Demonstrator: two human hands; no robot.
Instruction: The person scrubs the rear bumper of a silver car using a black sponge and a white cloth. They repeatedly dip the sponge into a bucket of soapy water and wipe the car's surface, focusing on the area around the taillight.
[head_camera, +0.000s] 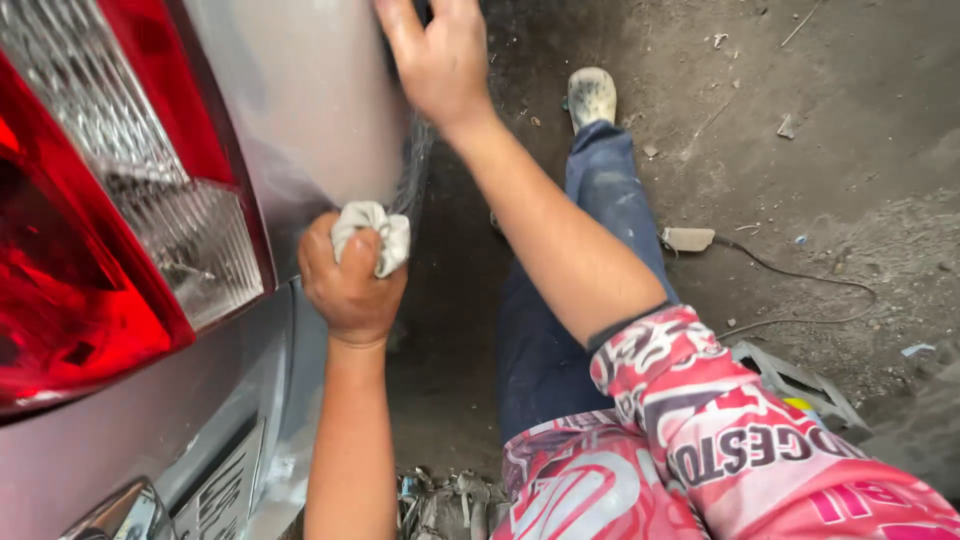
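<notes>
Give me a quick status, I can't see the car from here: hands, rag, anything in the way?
Left hand closed on white rag, pressed to silver car panel. Right hand open, flat on same panel. Nothing blocking; tail light alongside.

**What the view leaves out**

The tail light (110, 200) runs off the left and top edges, so its full outline is lost. The right hand (440, 60) is cut by the top edge; its fingertips are out of sight. The left hand (350, 280) is closed over a white rag (375, 235), and most of the rag is buried in the fist. The car's silver body (300, 110) hides whatever lies behind it. The cable (800, 285) on the dirt ends in a small block too blurred to identify. Small scraps near the bottom edge (440, 500) are too indistinct to name.
</notes>
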